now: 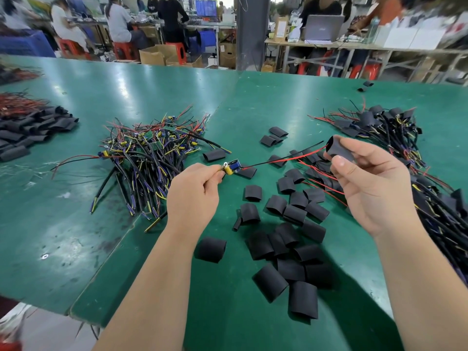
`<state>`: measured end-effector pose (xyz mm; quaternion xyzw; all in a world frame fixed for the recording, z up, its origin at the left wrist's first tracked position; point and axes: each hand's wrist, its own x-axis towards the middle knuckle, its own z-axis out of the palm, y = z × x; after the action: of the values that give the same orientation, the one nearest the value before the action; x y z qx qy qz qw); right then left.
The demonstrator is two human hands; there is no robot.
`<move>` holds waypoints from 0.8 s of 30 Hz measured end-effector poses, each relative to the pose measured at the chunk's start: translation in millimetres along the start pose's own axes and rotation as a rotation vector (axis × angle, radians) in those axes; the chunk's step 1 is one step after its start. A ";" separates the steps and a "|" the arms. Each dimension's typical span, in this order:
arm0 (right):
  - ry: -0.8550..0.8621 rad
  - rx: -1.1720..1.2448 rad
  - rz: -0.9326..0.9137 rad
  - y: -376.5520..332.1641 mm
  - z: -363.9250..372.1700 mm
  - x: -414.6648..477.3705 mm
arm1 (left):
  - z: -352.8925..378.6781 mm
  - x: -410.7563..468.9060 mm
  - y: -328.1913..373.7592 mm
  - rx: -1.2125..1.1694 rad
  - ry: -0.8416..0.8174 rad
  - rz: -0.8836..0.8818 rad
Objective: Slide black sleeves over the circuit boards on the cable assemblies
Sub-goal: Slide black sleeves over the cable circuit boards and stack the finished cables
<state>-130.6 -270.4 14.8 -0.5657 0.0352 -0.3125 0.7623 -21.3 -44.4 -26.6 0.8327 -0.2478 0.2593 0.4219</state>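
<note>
Sleeve (339, 149) in right hand (372, 183); circuit board (231, 167) pinched by left hand (195, 196).

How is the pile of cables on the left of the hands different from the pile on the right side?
The left pile shows bare circuit boards with yellow and blue parts; the right pile has black sleeves over its boards. The left pile lies beside the left hand; the right pile runs past the right hand. Both lie on the green table.

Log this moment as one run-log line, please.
step: threading | left hand: pinching circuit board | right hand: holding black sleeve | red and black wires: entering sleeve | board: uncovered
</note>
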 end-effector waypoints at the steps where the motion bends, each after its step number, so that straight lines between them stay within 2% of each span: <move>1: -0.004 -0.041 -0.012 -1.3 1.0 -0.3 | 0.1 0.2 0.0 -0.006 0.003 -0.001; 4: 0.010 -0.109 -0.021 -2.5 2.3 -0.9 | 0.6 -0.5 0.2 -0.002 0.001 0.026; 14: -0.026 -0.089 0.016 -3.7 -6.4 2.3 | 1.7 -2.1 0.5 -0.016 -0.069 0.094; 20: -0.131 -0.010 0.018 -8.8 -11.5 4.1 | 1.0 -3.5 5.5 0.049 -0.124 0.136; 24: -0.136 0.135 0.110 -6.6 -1.5 0.3 | 2.7 -4.6 7.8 0.026 -0.136 0.110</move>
<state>-133.8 -272.9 20.2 -0.5300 -0.0071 -0.2328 0.8154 -29.1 -49.8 -26.5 0.8390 -0.3177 0.2279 0.3783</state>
